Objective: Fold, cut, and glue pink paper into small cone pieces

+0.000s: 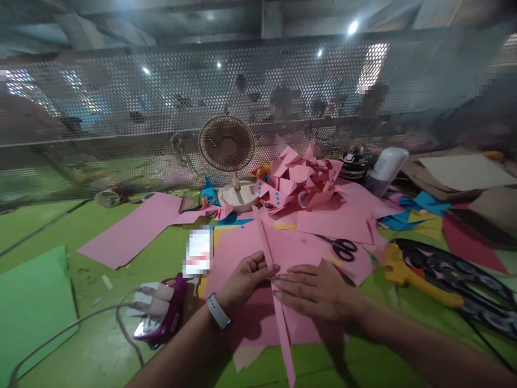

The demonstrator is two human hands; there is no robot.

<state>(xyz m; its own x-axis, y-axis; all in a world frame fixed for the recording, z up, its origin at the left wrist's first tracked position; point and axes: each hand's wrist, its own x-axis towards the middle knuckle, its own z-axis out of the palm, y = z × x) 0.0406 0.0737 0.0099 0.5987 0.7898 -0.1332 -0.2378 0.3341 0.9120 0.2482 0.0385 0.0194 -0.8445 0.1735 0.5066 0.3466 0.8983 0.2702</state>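
Note:
A long, narrow pink paper strip (280, 318) runs up the middle of the head view, over larger pink sheets (238, 242). My left hand (248, 275), with a pale watch band at its wrist, has its fingers curled and its thumb pressed on the strip. From the other side my right hand (319, 293) lies flat, fingers stretched out, with the fingertips touching the strip's edge. Black-handled scissors (343, 249) rest on the pink paper beyond my right hand. What lies beneath my palms is hidden.
A small fan (227, 145) stands at the back beside a heap of folded pink paper (299, 178). On the left are a purple power adapter (173, 307) with cables and a green sheet (36, 307). A yellow glue gun (420, 280) lies on the right.

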